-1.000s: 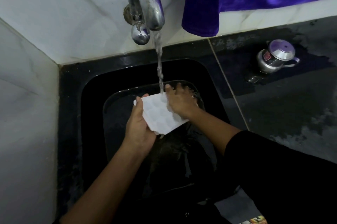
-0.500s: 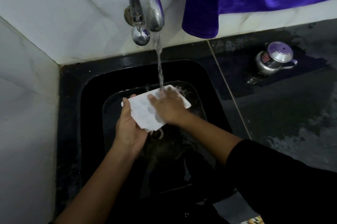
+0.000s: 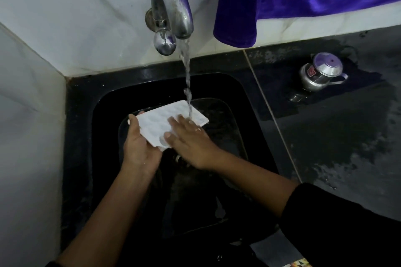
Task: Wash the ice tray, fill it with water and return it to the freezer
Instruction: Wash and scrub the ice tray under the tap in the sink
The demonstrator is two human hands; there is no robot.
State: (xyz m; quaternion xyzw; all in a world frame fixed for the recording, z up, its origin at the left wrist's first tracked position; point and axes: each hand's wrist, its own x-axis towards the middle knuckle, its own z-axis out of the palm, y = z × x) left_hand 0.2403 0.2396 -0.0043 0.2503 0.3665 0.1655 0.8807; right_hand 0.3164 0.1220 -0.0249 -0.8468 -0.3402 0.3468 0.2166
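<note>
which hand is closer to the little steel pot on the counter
Right. The right hand lies flat on the ice tray, on the side toward the steel pot; the left hand grips the tray's opposite end, farther from the pot.

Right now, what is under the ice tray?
The left hand grips the ice tray at its left edge from below, over the black sink. What lies directly beneath is covered by the tray and the right hand.

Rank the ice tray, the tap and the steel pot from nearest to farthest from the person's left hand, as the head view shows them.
1. ice tray: gripped at its near end by the left hand.
2. tap: above and behind the tray.
3. steel pot: far off to the right.
</note>
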